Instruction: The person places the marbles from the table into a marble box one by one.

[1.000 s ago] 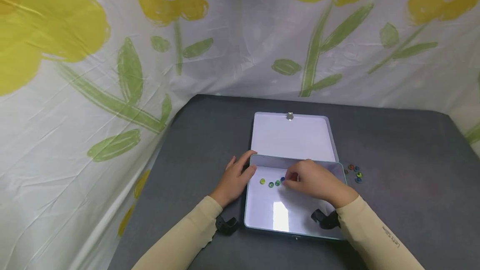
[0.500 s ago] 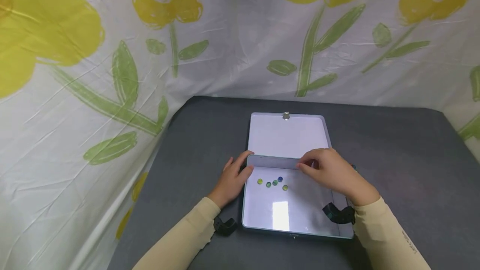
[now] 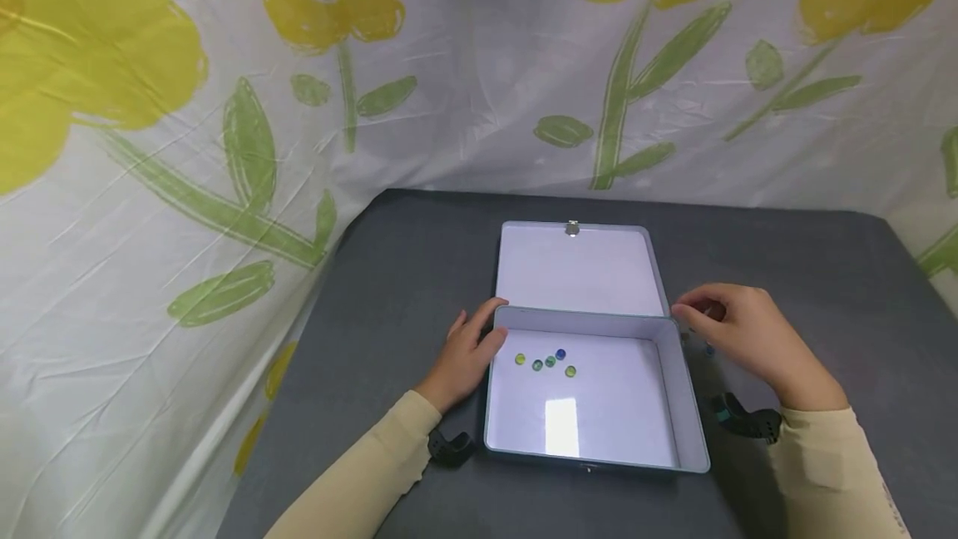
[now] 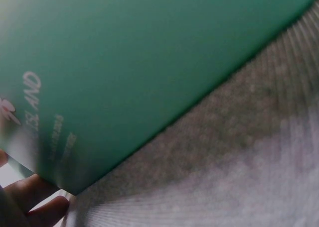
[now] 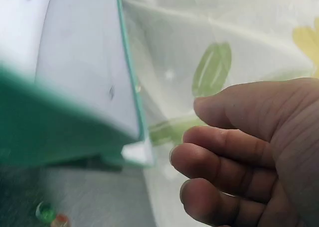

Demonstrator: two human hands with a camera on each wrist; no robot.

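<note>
An open green box [image 3: 688,406] with a white inside lies on the table, its lid [image 3: 576,264] folded back. Several small glass marbles [image 3: 550,362], yellow, green and blue, lie on its floor toward the back left. My left hand [image 3: 458,368] rests against the back left corner, thumb on the rim; in the left wrist view its fingers [image 4: 47,212] touch that corner. My right hand [image 3: 748,339] hovers outside the back right corner, fingers loosely bent, nothing seen between thumb and fingers. Beneath it a blue marble [image 3: 709,349] shows on the table; a green marble [image 5: 46,212] appears in the right wrist view.
The dark grey table [image 3: 419,273] extends on both sides of the box. A white curtain [image 3: 464,90] with yellow flowers hangs behind and to the left. The lid has a metal clasp [image 3: 572,228] at its far edge. My right hand partly hides the marbles outside the box.
My right hand has left a yellow-green marble on the box floor and moved right, over the right wall, to the marbles outside. My left hand has stayed at the corner.
</note>
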